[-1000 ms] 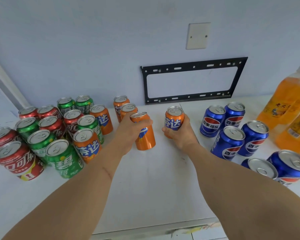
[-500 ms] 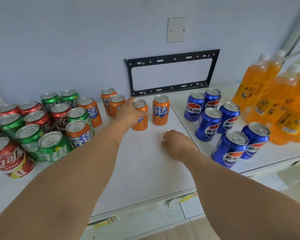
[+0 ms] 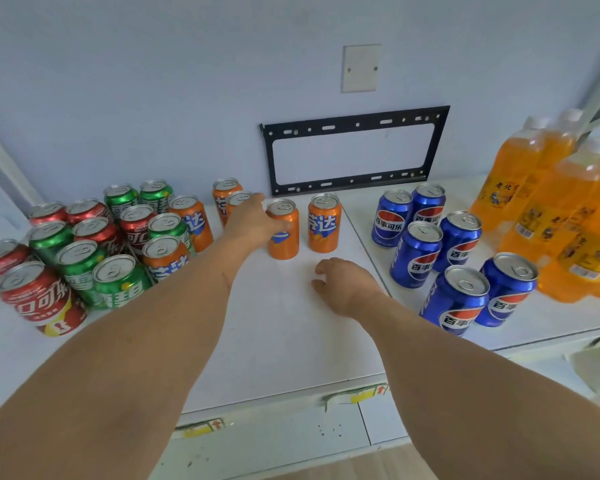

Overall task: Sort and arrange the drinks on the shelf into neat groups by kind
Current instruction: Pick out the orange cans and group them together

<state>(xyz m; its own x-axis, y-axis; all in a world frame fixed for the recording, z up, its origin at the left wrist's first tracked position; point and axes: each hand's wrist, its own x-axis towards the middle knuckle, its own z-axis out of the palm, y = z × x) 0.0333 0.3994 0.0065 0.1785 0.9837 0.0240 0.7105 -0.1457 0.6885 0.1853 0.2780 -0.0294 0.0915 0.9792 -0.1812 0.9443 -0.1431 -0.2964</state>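
Left hand (image 3: 253, 223) wrapped round orange can (image 3: 284, 233) standing on shelf (image 3: 284, 341). Right hand (image 3: 343, 282) empty, fingers loose, nothing held. Second orange can (image 3: 324, 223) just right of grip. Risk: hand bumps it letting go, can tips, rolls.

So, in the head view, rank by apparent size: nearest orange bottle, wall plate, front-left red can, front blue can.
1. Orange bottle.
2. Red can and blue can: alike; both near the camera, so unranked.
3. Wall plate.
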